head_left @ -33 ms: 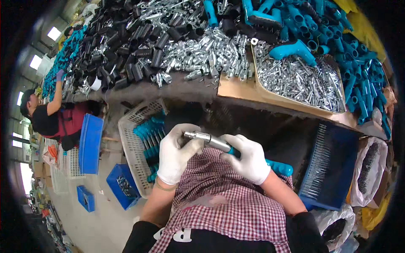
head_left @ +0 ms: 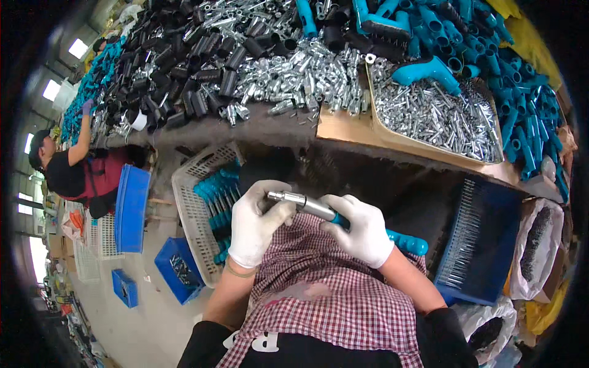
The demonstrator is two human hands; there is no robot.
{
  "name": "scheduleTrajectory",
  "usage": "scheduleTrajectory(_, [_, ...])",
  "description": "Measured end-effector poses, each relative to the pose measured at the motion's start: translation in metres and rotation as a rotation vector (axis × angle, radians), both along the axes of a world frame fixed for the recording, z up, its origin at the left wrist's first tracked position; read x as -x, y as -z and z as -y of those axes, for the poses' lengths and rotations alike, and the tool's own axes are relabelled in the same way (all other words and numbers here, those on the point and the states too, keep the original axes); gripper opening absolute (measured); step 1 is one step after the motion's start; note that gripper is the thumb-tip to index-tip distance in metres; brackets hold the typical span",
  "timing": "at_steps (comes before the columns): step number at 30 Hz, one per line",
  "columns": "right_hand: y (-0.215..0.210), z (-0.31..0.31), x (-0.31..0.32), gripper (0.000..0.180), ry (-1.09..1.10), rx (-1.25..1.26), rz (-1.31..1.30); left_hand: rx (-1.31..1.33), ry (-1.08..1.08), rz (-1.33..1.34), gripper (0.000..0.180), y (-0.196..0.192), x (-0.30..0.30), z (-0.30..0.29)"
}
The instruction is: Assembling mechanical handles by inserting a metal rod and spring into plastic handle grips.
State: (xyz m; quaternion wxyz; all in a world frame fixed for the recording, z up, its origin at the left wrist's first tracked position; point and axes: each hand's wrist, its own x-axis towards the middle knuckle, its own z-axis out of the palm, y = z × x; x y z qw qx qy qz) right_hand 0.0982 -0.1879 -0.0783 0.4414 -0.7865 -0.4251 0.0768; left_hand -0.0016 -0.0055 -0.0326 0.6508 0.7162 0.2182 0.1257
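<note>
Both my hands wear white gloves and hold one tool [head_left: 319, 210] over my checked apron: a silver metal shaft joined to a teal plastic handle. My left hand [head_left: 256, 224] grips the metal tip end at the left. My right hand [head_left: 362, 230] is wrapped around the middle, with the teal handle end [head_left: 408, 243] sticking out to the right. A white slotted basket [head_left: 193, 202] holding several teal-handled tools stands just left of my hands.
The workbench above carries heaps of black grips [head_left: 184, 67], silver metal parts [head_left: 300, 73], teal handles [head_left: 521, 104] and a cardboard tray of silver parts [head_left: 429, 116]. Blue crates [head_left: 481, 245] [head_left: 132, 208] stand on both sides. Another person [head_left: 76, 165] works at the far left.
</note>
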Motion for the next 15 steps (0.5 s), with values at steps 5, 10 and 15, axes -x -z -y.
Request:
scheduleTrajectory(5, [0.003,0.003,0.006,0.046,0.007,0.113,0.164,-0.057,0.012,-0.155,0.028,0.003,0.006,-0.002])
scheduleTrajectory(10, [0.001,0.012,0.007,0.044,-0.047,0.145,0.12,-0.091,0.109,-0.073,0.03,0.009,0.012,-0.005])
scheduleTrajectory(15, [0.006,0.019,-0.002,0.039,-0.184,0.0,-0.184,-0.244,0.412,0.126,0.038,0.011,0.01,-0.02])
